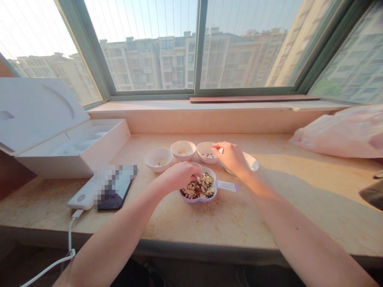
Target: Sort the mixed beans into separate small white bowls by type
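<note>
A lilac lobed bowl point(196, 200) with a labelled handle point(227, 185) holds a mix of peanuts, dark seeds and other pale and reddish pieces point(203, 187). My left hand point(182, 176) reaches into its upper left side, fingers pinched together at the mix; what they hold, if anything, is hidden. Over the right edge of a small white bowl point(207, 160) with a few dark pieces in it is my right hand point(231, 156). Its fingertips are pinched, and I cannot make out anything between them. Another white bowl point(253, 162) is partly hidden behind this hand.
Two more white bowls, one at the left point(151, 161) and one in the middle point(183, 144), hold a few pieces each. Left on the counter point(167, 227) lie a phone point(115, 195) and a white cabled device point(82, 197). An open white box point(110, 143) and a plastic bag point(341, 133) flank the counter.
</note>
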Demonstrator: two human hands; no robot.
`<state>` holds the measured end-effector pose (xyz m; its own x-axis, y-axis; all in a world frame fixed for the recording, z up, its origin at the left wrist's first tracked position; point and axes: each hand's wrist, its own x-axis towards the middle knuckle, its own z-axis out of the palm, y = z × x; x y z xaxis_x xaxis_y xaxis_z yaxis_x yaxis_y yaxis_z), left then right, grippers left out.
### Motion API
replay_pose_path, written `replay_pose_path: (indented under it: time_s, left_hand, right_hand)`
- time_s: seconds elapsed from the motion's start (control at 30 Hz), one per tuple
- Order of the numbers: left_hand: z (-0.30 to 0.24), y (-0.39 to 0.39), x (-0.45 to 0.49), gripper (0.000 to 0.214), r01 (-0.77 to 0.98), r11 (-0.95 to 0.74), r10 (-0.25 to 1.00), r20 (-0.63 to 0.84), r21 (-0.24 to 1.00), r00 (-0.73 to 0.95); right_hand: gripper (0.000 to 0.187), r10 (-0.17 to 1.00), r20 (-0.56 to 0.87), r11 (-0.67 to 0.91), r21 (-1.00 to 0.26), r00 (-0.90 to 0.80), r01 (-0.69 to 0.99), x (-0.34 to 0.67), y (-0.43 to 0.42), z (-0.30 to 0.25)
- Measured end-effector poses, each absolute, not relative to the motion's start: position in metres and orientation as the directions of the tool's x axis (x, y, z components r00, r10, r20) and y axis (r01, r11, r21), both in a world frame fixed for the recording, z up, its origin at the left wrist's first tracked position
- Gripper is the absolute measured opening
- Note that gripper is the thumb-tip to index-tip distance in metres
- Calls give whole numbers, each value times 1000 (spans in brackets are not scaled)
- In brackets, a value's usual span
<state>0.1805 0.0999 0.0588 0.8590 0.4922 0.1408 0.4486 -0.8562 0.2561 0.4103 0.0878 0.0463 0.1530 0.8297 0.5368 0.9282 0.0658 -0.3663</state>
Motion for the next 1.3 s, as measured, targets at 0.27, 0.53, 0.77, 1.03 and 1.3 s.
replay_pose_path:
  time_s: [0.27, 0.53, 0.77, 1.03, 1.3]
  left_hand:
    - [56, 101, 181, 33, 434, -845, 501, 178, 313, 847]
    - [56, 107, 182, 36, 347, -830, 528, 413, 437, 742]
    - [56, 106, 186, 34, 257, -772, 608, 558, 581, 565]
    - [55, 105, 185, 28, 282, -806, 570, 555, 520, 607]
    - [57, 104, 185, 35, 358, -817, 566, 513, 452, 645]
  right_hand:
    - [26, 817, 548, 64, -393, 178, 917, 407, 86, 49]
    - [19, 883, 425, 125, -618, 197, 776, 392, 77, 60]
    - [31, 984, -66, -11, -951, -166, 310, 382, 64, 66]
    - [43, 945, -104, -39, -977, -310, 209, 378, 67, 59]
    - [37, 971, -58, 2, -968, -231, 249, 377, 65, 61]
